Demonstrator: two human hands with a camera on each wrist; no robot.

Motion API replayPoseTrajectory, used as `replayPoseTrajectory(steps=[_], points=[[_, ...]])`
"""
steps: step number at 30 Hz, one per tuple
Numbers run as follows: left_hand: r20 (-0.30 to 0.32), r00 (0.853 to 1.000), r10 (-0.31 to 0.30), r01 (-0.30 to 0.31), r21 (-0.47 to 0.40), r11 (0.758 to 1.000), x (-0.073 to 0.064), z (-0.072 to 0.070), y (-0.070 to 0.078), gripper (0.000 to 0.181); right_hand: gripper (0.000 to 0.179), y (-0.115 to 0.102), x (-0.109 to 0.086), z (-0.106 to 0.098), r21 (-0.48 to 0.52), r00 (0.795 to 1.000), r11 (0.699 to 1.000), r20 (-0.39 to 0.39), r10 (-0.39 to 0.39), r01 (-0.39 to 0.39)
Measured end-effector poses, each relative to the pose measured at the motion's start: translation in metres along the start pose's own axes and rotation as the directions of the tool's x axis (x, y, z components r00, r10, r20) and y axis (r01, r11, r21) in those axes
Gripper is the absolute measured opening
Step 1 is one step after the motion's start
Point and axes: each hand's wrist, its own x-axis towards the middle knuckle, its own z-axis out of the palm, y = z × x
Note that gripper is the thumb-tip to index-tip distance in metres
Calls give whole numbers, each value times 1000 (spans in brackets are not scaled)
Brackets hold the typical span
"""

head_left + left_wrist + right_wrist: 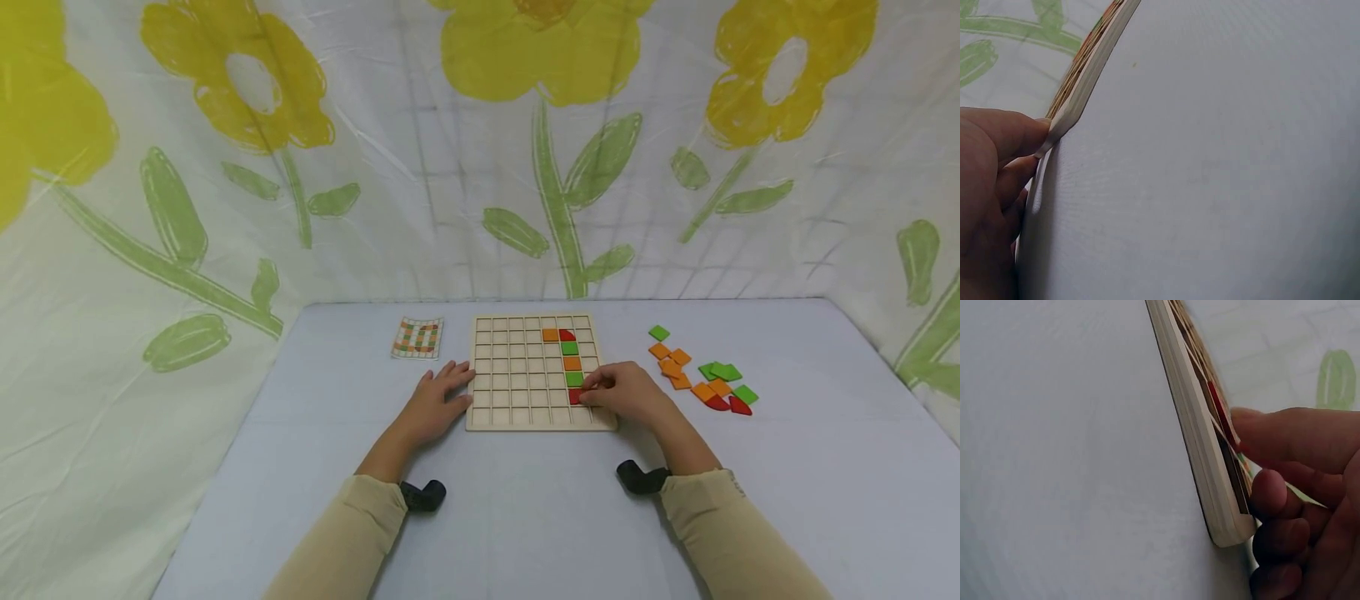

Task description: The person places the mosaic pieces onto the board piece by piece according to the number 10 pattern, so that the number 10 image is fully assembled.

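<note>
A square wooden grid board lies on the table. Its right part holds an orange tile, a red quarter-round tile and, in the column below, green, orange and green tiles. At that column's lower end, my right hand pinches another red tile, which sits tilted at its cell in the right wrist view, thumb tip against it. My left hand rests at the board's left edge with spread, relaxed fingers; its thumb touches the rim in the left wrist view.
Right of the board lie loose orange tiles, green tiles and red quarter-round tiles. A small pattern card with a coloured grid lies at the back left. Behind the white table hangs a flower-printed cloth.
</note>
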Motion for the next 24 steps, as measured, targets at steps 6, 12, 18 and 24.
replayPoseTrajectory(steps=[6, 12, 18, 24], points=[[3, 1000, -13, 13, 7, 1000, 1, 0, -1, 48, 20, 3, 1, 0, 2, 1000, 1000, 10, -24, 24], [2, 1000, -23, 23, 12, 1000, 2, 1, -3, 48, 20, 2, 0, 0, 6, 999, 999, -5, -41, 41], [-1, 1000, -21, 21, 10, 1000, 2, 2, -2, 48, 20, 3, 1, 1, 3, 999, 999, -6, -42, 42], [-5, 1000, -15, 15, 12, 1000, 2, 1, -3, 48, 26, 3, 0, -9, -7, 999, 1000, -25, -24, 24]])
